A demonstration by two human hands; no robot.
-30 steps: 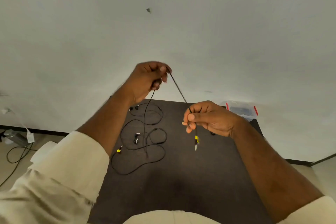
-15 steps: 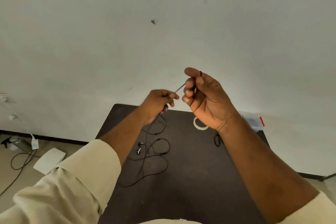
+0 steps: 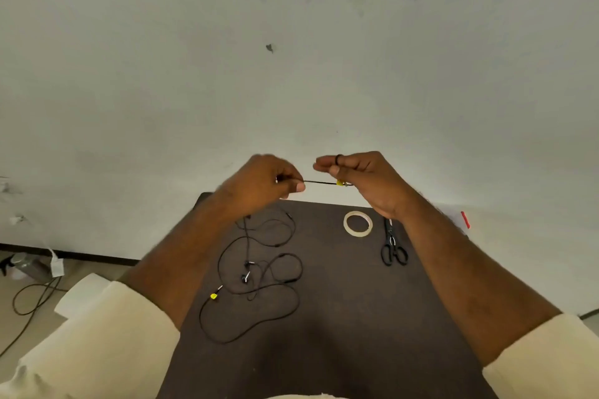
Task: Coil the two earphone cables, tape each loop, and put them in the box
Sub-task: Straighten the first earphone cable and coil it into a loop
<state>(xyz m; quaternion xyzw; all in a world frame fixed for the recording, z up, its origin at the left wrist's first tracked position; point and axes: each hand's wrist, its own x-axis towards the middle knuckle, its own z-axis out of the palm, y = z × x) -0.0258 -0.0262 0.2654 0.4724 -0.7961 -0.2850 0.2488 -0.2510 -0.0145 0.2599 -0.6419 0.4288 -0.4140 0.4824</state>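
A thin black earphone cable (image 3: 319,182) is pinched between the curled fingers of the left hand (image 3: 259,183) and drawn taut across a short gap to the right hand (image 3: 363,178), seemingly so that a first small turn can be wound without slack. In the right hand, the yellow-tagged plug end (image 3: 340,183) is held under the fingers and a loop is seen over one finger, while the second black earphone cable (image 3: 259,285) lies loose on the dark brown table (image 3: 340,317), below the left hand. Further right, the pale tape roll (image 3: 358,223) and the black scissors (image 3: 393,244) are laid within reach for taping, it is judged.
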